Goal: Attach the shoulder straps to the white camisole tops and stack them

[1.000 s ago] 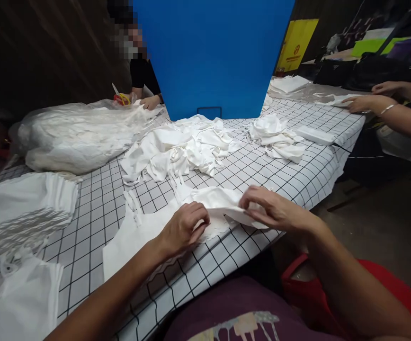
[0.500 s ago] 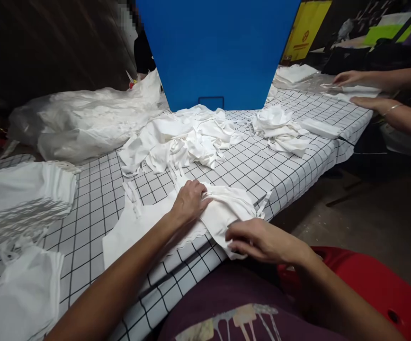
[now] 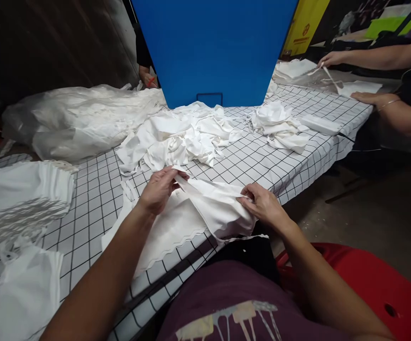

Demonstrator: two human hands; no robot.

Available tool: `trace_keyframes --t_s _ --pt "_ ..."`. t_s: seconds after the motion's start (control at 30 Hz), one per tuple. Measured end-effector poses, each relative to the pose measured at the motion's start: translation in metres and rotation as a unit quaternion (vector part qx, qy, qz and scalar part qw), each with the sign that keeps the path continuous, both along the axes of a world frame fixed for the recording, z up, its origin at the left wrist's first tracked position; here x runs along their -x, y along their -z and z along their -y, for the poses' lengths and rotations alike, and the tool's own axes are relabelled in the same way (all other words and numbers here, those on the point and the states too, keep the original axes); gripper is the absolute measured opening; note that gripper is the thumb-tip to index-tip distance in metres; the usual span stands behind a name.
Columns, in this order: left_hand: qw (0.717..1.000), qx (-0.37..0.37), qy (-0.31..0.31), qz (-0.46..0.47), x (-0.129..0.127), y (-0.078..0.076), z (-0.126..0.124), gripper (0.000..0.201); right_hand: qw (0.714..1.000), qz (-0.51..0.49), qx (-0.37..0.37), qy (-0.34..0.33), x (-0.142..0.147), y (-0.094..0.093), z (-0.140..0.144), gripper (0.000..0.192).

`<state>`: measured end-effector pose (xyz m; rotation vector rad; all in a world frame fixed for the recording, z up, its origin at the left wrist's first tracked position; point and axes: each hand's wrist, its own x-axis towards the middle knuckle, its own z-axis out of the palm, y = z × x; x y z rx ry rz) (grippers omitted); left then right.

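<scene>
A white fabric garment [image 3: 219, 203] with a thin strap is stretched between my two hands at the table's front edge. My left hand [image 3: 161, 188] pinches its upper left corner between thumb and fingers. On the other side, my right hand [image 3: 260, 202] is closed on its right edge. Part of the garment hangs over the edge, its strap trailing to the right. Beneath it and to the left lies more flat white fabric with a wavy hem [image 3: 172, 229]. A loose heap of white garments [image 3: 187, 135] lies just beyond my hands.
A blue board [image 3: 216, 52] stands upright behind the heap. Folded white stacks [image 3: 24, 199] lie at the left, near a filled plastic bag [image 3: 84, 118]. A smaller white pile [image 3: 278, 125] sits right of centre. Another person's hands [image 3: 333, 59] handle white fabric at the far right. A red stool [image 3: 361, 289] is beside me.
My left hand has moved left and up, and my right hand up, spreading the garment between them. At the far right, the other person's hand has lifted a white strip.
</scene>
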<state>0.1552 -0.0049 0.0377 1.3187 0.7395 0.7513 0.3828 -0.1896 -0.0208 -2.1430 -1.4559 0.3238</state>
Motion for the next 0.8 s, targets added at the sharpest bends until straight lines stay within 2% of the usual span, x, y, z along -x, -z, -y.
trace_keyframes --t_s 0.17,0.27,0.33,0.43,0.5,0.53,0.6,0.67,0.73,0.8 --pt "0.995 0.083 -0.051 -0.001 0.03 0.003 -0.008 0.025 1.0 0.009 0.0 0.005 -0.002 0.004 0.0 0.034" --pt "0.993 0.108 -0.043 -0.011 0.034 0.005 -0.007 0.029 1.0 0.001 0.012 0.012 0.001 0.003 0.0 0.034" --pt "0.994 0.107 -0.026 -0.007 0.029 0.002 -0.004 0.031 1.0 -0.012 -0.001 0.019 0.005 -0.001 -0.001 0.035" --pt "0.996 0.084 0.024 0.03 0.013 -0.016 0.007 0.032 0.999 -0.007 -0.045 -0.022 0.01 -0.01 -0.008 0.047" --pt "0.994 0.065 0.061 0.058 0.0 -0.035 0.016 0.034 0.995 0.002 -0.06 -0.084 0.01 -0.016 -0.016 0.052" --pt "0.993 0.057 0.073 0.069 -0.005 -0.045 0.02 0.035 0.991 -0.004 -0.057 -0.12 0.008 -0.02 -0.021 0.048" --pt "0.993 0.048 0.067 0.083 -0.011 -0.064 0.023 0.036 0.979 -0.063 -0.038 -0.192 0.002 -0.028 -0.027 0.031" --pt "0.995 0.046 0.03 0.085 -0.012 -0.078 0.019 0.036 0.953 -0.182 -0.022 -0.24 -0.008 -0.037 -0.028 0.022" --pt "0.995 0.044 -0.016 0.084 -0.008 -0.083 0.007 0.036 0.918 -0.321 -0.032 -0.232 -0.019 -0.045 -0.025 0.027" --pt "0.994 0.044 -0.045 0.086 -0.002 -0.077 -0.009 0.037 0.883 -0.426 -0.07 -0.182 -0.026 -0.051 -0.022 0.032"
